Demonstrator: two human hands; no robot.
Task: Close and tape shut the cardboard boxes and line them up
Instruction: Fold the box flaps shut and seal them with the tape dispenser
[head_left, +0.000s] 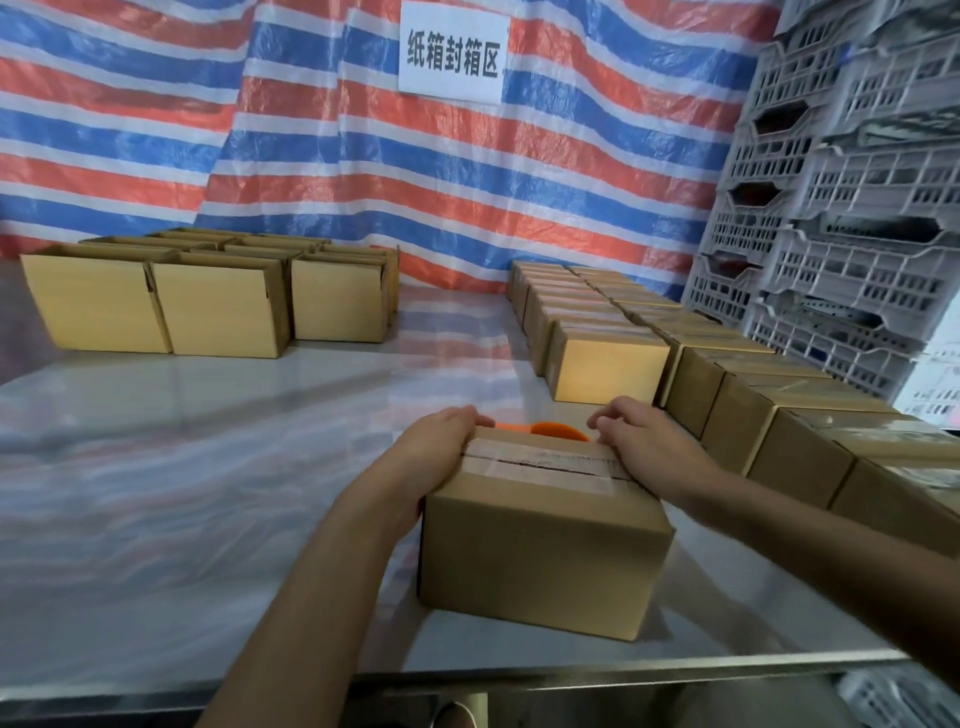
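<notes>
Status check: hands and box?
Left hand and right hand hold the box by its ends. Closed, tape over top seam. Orange dispenser just behind it.

One box (540, 551) stands on the worktop (208, 493), near centre. The left hand (441, 447) holds its left end and the right hand (644, 441) its right end. A partly hidden tool (558, 430) lies just behind it. Open boxes (208, 306) are grouped far left. Closed boxes (727, 374) run in two rows along the right side, far to near. Stacked crates (857, 208) stand right of these rows.
</notes>
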